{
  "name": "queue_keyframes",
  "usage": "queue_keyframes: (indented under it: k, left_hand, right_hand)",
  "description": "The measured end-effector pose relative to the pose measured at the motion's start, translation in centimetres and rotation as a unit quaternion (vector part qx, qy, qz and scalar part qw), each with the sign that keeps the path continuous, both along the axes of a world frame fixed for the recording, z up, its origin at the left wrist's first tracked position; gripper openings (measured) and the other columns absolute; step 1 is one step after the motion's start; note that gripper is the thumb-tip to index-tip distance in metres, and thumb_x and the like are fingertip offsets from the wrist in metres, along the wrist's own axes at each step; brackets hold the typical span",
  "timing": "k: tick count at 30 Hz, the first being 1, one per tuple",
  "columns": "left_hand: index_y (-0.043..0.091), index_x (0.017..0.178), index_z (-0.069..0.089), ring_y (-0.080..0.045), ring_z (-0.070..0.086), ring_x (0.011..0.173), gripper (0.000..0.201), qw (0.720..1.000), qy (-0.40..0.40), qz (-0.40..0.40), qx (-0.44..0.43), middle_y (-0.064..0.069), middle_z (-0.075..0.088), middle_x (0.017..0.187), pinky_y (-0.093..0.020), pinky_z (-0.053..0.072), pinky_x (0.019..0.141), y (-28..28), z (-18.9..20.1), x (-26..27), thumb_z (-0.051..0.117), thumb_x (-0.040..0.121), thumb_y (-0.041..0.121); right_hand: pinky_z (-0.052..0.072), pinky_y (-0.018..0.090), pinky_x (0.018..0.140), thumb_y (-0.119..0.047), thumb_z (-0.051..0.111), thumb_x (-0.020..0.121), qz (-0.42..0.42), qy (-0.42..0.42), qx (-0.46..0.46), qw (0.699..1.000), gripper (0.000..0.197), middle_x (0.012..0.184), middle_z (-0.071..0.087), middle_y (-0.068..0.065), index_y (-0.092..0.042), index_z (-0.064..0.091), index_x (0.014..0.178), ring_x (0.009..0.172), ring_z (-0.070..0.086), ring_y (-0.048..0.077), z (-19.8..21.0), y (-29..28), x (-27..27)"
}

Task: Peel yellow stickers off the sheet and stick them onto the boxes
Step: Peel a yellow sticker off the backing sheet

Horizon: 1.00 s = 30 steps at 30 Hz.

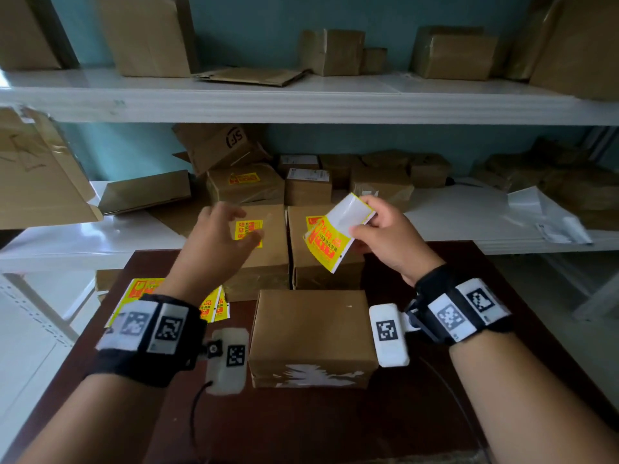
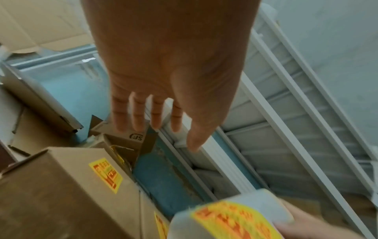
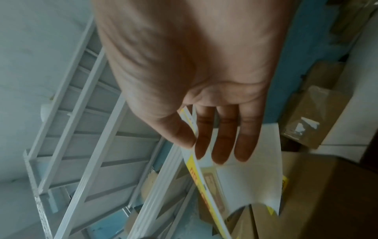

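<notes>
White shelves [image 1: 301, 102] crowded with cardboard boxes rise along a blue wall at the far side, above a dark brown surface [image 1: 335, 423]. On the surface, a plain box [image 1: 311, 329] sits nearest, between the person's wrists; just beyond it stand two boxes side by side, the left box [image 1: 268, 252] bearing a yellow sticker [image 1: 248, 231] on top, the right box [image 1: 301, 256] bearing another, largely hidden behind the sheet. A further stickered box [image 1: 246, 187] rests on the lower shelf behind them. A pile of yellow sheets [image 1: 140, 289] lies at the surface's left edge, partly under the left wrist. The right hand [image 1: 388, 236] holds a sheet [image 1: 335, 236] up over the right box, thumb and fingers [image 3: 223, 142] pinching its white upper part, the lower yellow part curling down. The left hand [image 1: 214, 242] hovers over the left box, its fingers [image 2: 139, 116] loosely spread and holding nothing, blurred in the head view. Both wrists wear black bands with coded tags.
</notes>
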<state>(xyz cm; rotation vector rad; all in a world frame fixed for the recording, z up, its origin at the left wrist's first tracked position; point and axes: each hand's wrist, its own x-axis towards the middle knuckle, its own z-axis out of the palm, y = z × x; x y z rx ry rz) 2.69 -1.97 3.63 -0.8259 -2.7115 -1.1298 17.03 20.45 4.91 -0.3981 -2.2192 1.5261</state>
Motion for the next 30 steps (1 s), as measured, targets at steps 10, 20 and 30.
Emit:
queue_keyframes:
  k: [10, 20, 30]
  left_hand:
    - [0.025, 0.082, 0.069, -0.011, 0.062, 0.071, 0.021, 0.991, -0.047, -0.122, 0.035, 0.005, 0.068, 0.076, -0.029, 0.047, 0.063, 1.7, 0.2, 2.9, 0.067, 0.09, 0.044]
    - [0.036, 0.127, 0.058, -0.005, 0.05, 0.123, 0.054, 0.978, 0.029, -0.194, 0.074, 0.015, 0.057, 0.132, -0.031, 0.042, 0.099, 1.9, 1.3, 3.4, 0.08, 0.078, 0.041]
    - [0.012, 0.118, 0.067, -0.014, 0.073, 0.096, 0.029, 0.925, -0.211, -0.19, 0.254, 0.001, 0.077, 0.104, -0.028, 0.06, 0.083, 1.9, 2.3, 4.1, 0.07, 0.09, 0.01]
  right_hand:
    - [0.055, 0.043, 0.09, -0.004, 0.06, 0.097, 0.058, 0.028, -0.135, 0.989, 0.017, 0.104, 0.076, 0.008, -0.013, 0.07, 0.107, 0.097, 0.071, 0.02, 0.6, -1.3, 0.2]
    - [0.059, 0.032, 0.077, -0.005, 0.067, 0.093, 0.1, 0.017, -0.076, 0.992, 0.014, 0.099, 0.077, 0.014, -0.011, 0.07, 0.106, 0.083, 0.073, 0.017, 1.1, -2.2, 0.5]
    - [0.058, 0.032, 0.087, -0.008, 0.068, 0.093, 0.04, 0.074, -0.119, 0.989, 0.014, 0.102, 0.078, 0.005, -0.015, 0.07, 0.106, 0.095, 0.073, 0.016, 1.0, -1.6, 0.3]
